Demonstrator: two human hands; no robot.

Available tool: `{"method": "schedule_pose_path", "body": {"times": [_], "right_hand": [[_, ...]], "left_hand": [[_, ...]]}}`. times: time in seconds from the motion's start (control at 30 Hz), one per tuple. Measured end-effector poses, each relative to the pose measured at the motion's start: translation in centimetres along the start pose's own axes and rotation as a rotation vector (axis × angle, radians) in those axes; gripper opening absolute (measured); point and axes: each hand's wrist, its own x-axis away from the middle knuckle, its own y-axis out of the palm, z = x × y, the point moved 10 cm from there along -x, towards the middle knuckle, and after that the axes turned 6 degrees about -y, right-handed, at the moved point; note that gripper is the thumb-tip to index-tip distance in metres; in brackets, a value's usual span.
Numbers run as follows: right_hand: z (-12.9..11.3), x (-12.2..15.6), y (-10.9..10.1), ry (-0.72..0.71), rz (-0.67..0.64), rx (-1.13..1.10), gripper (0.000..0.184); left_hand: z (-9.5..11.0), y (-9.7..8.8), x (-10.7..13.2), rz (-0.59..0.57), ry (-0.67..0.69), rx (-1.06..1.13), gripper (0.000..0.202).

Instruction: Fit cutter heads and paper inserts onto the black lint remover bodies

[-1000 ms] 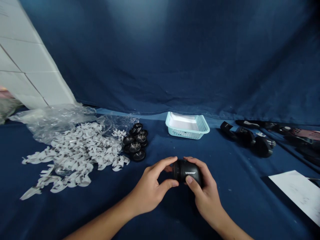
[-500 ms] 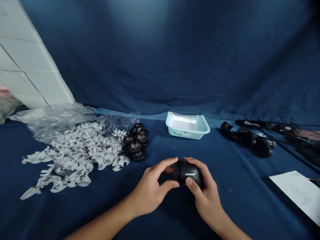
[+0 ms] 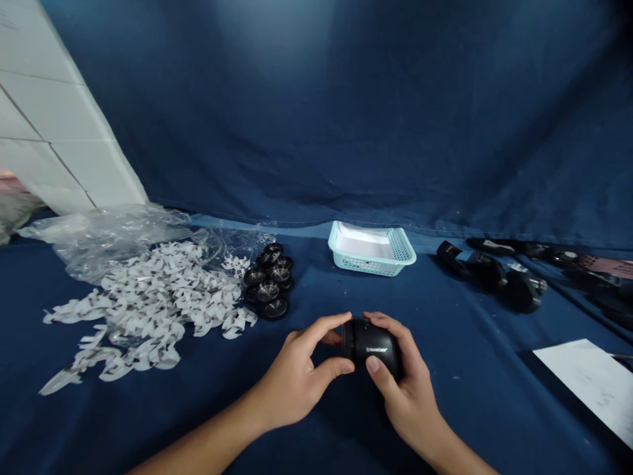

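Note:
Both my hands hold a small black rounded device with white lettering, just above the blue cloth in the near middle. My right hand wraps its body, thumb in front and fingers over the top. My left hand pinches the device's left end between thumb and forefinger. To the left lies a cluster of black round caps with metal mesh, and beyond it a wide scatter of small white curved pieces.
A crumpled clear plastic bag lies behind the white pieces. A light teal basket stands at mid back. Several black devices lie at the right, and a white sheet sits at the near right. Blue cloth hangs behind.
Almost nothing has moved; my right hand and the device have shifted very slightly, with both grips kept.

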Motion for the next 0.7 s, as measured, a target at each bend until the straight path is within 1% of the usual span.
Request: {"method": "schedule_pose_path", "body": {"times": [0.3,0.43,0.7], "right_hand": [[-0.18,0.18,0.26,-0.039,-0.041,0.019,0.037],[-0.42,0.23,0.52,-0.062,-0.065,0.036,0.039],[-0.92,0.34,0.73,-0.107,-0.111,0.064,0.042]], "left_hand": [[0.04,-0.10,-0.01,-0.031,-0.015,0.018,0.050],[0.29,-0.01,-0.03,-0.058,0.004,0.089,0.049],[0.23,0.01,-0.17,-0.076,-0.004,0.190,0.047]]}}
